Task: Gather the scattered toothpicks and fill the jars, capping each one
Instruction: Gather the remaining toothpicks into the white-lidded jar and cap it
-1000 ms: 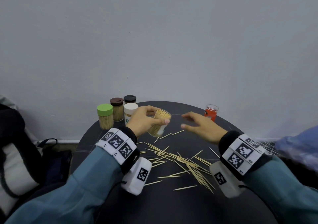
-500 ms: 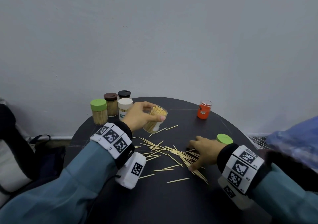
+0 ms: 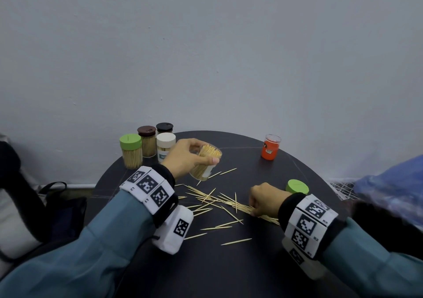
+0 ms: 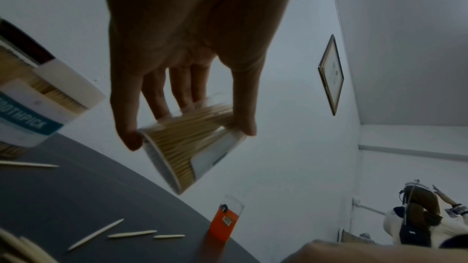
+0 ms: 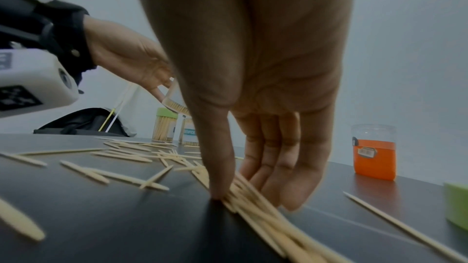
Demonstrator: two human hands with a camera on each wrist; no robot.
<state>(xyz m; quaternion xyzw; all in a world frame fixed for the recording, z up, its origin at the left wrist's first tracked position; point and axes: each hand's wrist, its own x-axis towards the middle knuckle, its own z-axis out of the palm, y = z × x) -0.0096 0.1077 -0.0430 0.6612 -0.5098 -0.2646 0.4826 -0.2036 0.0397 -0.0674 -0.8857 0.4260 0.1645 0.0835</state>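
Observation:
My left hand (image 3: 206, 154) grips a clear open jar (image 3: 204, 167) packed with toothpicks, tilted and lifted just off the dark round table (image 3: 229, 270). In the left wrist view the thumb and fingers of my left hand (image 4: 190, 137) wrap the jar (image 4: 187, 147) near its rim. Loose toothpicks (image 3: 212, 202) lie scattered across the table's middle. My right hand (image 3: 254, 210) is down on the right end of that pile. In the right wrist view my right hand (image 5: 253, 199) pinches a bundle of toothpicks (image 5: 255, 209) between thumb and fingers against the tabletop.
A green lid (image 3: 297, 186) lies just right of my right hand. An uncapped orange jar (image 3: 270, 147) stands at the back right. Capped jars stand at the back left: green (image 3: 130, 151), brown (image 3: 147, 141), black (image 3: 164, 128), white (image 3: 165, 146). A dark bag (image 3: 57, 206) lies left of the table.
My right hand came down from mid-air onto the toothpick pile and closed its fingers on a bundle. My left hand keeps holding the tilted jar in much the same place.

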